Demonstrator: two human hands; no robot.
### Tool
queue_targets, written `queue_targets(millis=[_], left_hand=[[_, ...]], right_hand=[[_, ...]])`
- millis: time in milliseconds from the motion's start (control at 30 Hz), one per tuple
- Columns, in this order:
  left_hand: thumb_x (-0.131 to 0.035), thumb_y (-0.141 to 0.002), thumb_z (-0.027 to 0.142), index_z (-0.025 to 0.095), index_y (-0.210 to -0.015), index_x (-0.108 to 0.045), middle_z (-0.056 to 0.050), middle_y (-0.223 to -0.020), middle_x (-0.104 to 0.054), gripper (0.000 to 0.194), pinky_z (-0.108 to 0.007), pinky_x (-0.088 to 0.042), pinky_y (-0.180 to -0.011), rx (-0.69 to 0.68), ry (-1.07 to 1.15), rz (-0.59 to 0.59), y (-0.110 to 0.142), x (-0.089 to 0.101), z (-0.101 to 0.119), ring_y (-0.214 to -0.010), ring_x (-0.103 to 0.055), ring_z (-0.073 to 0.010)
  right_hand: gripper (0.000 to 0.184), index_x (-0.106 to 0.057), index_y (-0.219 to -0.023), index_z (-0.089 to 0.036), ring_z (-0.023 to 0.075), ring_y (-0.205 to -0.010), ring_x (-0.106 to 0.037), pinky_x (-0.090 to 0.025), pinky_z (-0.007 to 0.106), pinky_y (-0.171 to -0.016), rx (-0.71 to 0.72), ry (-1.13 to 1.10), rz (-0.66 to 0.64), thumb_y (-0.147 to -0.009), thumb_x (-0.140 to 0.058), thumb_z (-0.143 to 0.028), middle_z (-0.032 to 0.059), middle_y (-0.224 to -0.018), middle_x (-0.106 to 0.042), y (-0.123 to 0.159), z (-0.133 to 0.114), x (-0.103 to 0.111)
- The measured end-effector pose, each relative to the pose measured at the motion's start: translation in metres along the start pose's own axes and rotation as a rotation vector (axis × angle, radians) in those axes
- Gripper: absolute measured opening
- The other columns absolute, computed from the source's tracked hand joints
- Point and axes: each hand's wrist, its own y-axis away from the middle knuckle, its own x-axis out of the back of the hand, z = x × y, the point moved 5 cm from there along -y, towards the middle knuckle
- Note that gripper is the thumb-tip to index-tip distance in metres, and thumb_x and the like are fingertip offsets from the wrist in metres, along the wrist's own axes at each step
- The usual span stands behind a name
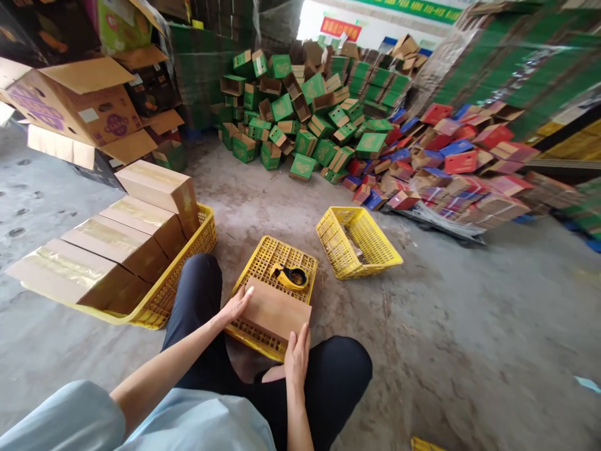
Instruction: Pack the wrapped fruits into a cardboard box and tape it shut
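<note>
A plain brown cardboard box [275, 307] lies on an upturned yellow plastic crate [263, 254] between my knees. At its left end my left hand [237, 305] rests with the fingers along the edge and the thumb on top. My right hand [297, 356] holds the opposite end, near the corner closest to me. Just beyond the box, a yellow tape dispenser [290, 276] sits on the crate. The undersides of my fingers are partly hidden by the box.
On my left, a yellow crate [154, 305] carries several taped cardboard boxes [119, 241]. Another yellow crate [359, 241] stands ahead to the right. Farther off are heaps of green boxes [303, 166] and red and blue boxes [462, 163]. Large cartons [77, 103] are stacked at the left.
</note>
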Motion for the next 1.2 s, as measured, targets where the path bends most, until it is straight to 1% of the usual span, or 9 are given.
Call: queue_targets(millis=[67, 100, 233, 367, 500, 733, 900, 1033, 1200], left_hand=[[-0.048, -0.088, 0.079, 0.006, -0.158, -0.033, -0.021, -0.167, -0.025, 0.102, -0.046, -0.017, -0.128, -0.093, -0.075, 0.045, 0.006, -0.01, -0.008, -0.157, -0.016, -0.0346], [-0.046, -0.089, 0.079, 0.003, -0.158, -0.031, -0.024, -0.167, -0.021, 0.104, -0.052, -0.019, -0.127, -0.255, -0.214, 0.111, 0.013, -0.013, -0.008, -0.157, -0.015, -0.0381], [-0.04, -0.096, 0.073, 0.001, -0.158, -0.032, -0.028, -0.165, -0.024, 0.095, -0.059, -0.025, -0.123, -0.598, -0.741, 0.236, 0.044, -0.038, -0.012, -0.156, -0.015, -0.0417], [-0.042, -0.102, 0.055, 0.008, -0.161, -0.03, -0.021, -0.167, -0.026, 0.076, -0.057, -0.027, -0.124, -0.745, -0.956, 0.083, 0.065, -0.058, -0.01, -0.156, -0.016, -0.0393], [-0.045, -0.101, 0.042, 0.012, -0.164, -0.023, -0.014, -0.169, -0.024, 0.073, -0.049, -0.028, -0.125, -0.86, -0.975, -0.104, 0.075, -0.054, -0.012, -0.157, -0.02, -0.0334], [-0.041, -0.104, 0.049, 0.012, -0.162, -0.028, -0.015, -0.167, -0.028, 0.07, -0.048, -0.026, -0.126, -0.824, -0.965, -0.087, 0.028, -0.026, -0.001, -0.157, -0.023, -0.0301], [-0.038, -0.104, 0.054, 0.008, -0.158, -0.035, -0.019, -0.166, -0.03, 0.071, -0.048, -0.027, -0.125, -0.78, -0.959, -0.063, -0.013, -0.025, 0.017, -0.156, -0.024, -0.0321], [-0.037, -0.103, 0.06, 0.01, -0.16, -0.034, -0.02, -0.166, -0.028, 0.075, -0.049, -0.027, -0.125, -0.789, -0.919, -0.01, -0.018, -0.023, 0.017, -0.156, -0.023, -0.0339], [-0.042, -0.102, 0.061, 0.026, -0.161, -0.035, -0.013, -0.171, -0.017, 0.069, -0.054, -0.029, -0.123, -0.818, -0.898, -0.004, -0.01, -0.016, 0.008, -0.157, -0.018, -0.0374]], right_hand=[[0.09, -0.035, -0.159, -0.008, 0.0403, -0.152, -0.03, -0.03, 0.059, -0.12, 0.07, 0.193, 0.0, -0.098, -0.017, -0.071, 0.0229, -0.165, -0.03, 0.007, -0.009, -0.001], [0.086, -0.033, -0.16, -0.01, 0.0417, -0.153, -0.026, -0.027, 0.064, -0.119, 0.094, 0.278, -0.003, -0.1, -0.015, -0.068, 0.0219, -0.167, -0.028, 0.01, -0.014, -0.002], [0.076, -0.027, -0.162, -0.009, 0.0416, -0.156, -0.02, -0.015, 0.071, -0.119, 0.222, 0.454, -0.078, -0.104, -0.016, -0.058, 0.0218, -0.167, -0.027, 0.02, -0.038, -0.015], [0.067, -0.035, -0.16, -0.012, 0.0387, -0.155, -0.025, -0.019, 0.065, -0.122, 0.359, 0.414, -0.228, -0.107, -0.02, -0.051, 0.0166, -0.165, -0.034, 0.032, -0.06, -0.038], [0.06, -0.04, -0.158, -0.017, 0.0352, -0.154, -0.03, -0.027, 0.06, -0.122, 0.496, 0.367, -0.369, -0.108, -0.022, -0.046, 0.0113, -0.163, -0.038, 0.044, -0.069, -0.05], [0.054, -0.033, -0.161, -0.022, 0.0313, -0.156, -0.026, -0.02, 0.06, -0.125, 0.703, 0.415, -0.459, -0.108, -0.028, -0.036, 0.0071, -0.165, -0.035, 0.013, -0.098, -0.049], [0.053, -0.033, -0.16, -0.025, 0.0291, -0.155, -0.028, -0.02, 0.06, -0.124, 0.678, 0.465, -0.444, -0.109, -0.028, -0.035, 0.0074, -0.165, -0.035, -0.024, -0.118, -0.06], [0.055, -0.033, -0.16, -0.024, 0.0341, -0.156, -0.024, -0.021, 0.066, -0.121, 0.518, 0.51, -0.353, -0.108, -0.027, -0.042, 0.0098, -0.168, -0.029, -0.032, -0.113, -0.066], [0.058, -0.032, -0.161, -0.029, 0.033, -0.156, -0.023, -0.018, 0.062, -0.123, 0.58, 0.515, -0.326, -0.107, -0.031, -0.051, 0.0071, -0.169, -0.026, -0.027, -0.091, -0.053]])
